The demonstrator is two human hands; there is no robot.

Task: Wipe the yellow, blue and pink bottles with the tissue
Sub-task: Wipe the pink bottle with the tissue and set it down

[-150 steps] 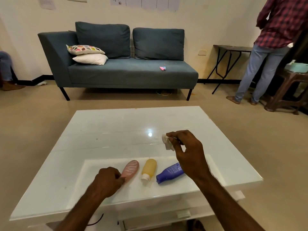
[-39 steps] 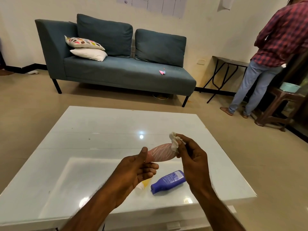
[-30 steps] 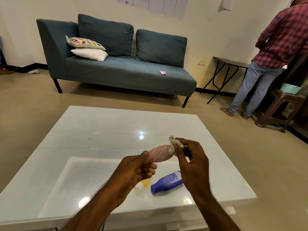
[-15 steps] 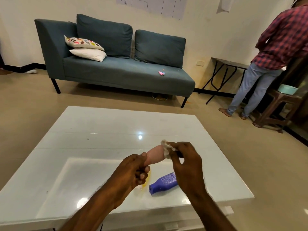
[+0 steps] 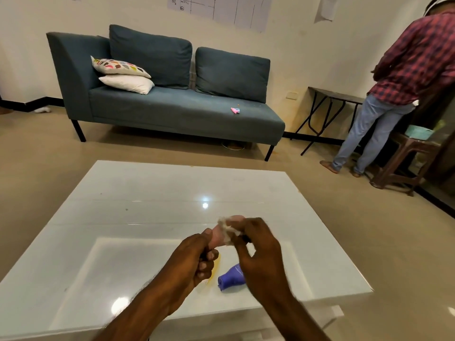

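Observation:
My left hand [image 5: 194, 259] grips the lower end of the pink bottle [image 5: 218, 237] and holds it above the white table [image 5: 138, 217]. My right hand [image 5: 256, 249] pinches a crumpled white tissue [image 5: 227, 230] against the bottle's upper part, covering most of it. The blue bottle [image 5: 231, 279] lies on the table beneath my right hand, partly hidden. Only a thin sliver of the yellow bottle [image 5: 213, 271] shows beside my left fingers.
A blue-grey sofa [image 5: 172, 112] with two cushions stands beyond the table. At the right a person in a checked shirt [image 5: 398, 77] stands with their back turned, beside a dark folding table [image 5: 332, 107] and a brown stool [image 5: 403, 158].
My left hand picked the pink bottle off the table and raised it. My right hand has slid the tissue down along the bottle toward my left hand over the last second.

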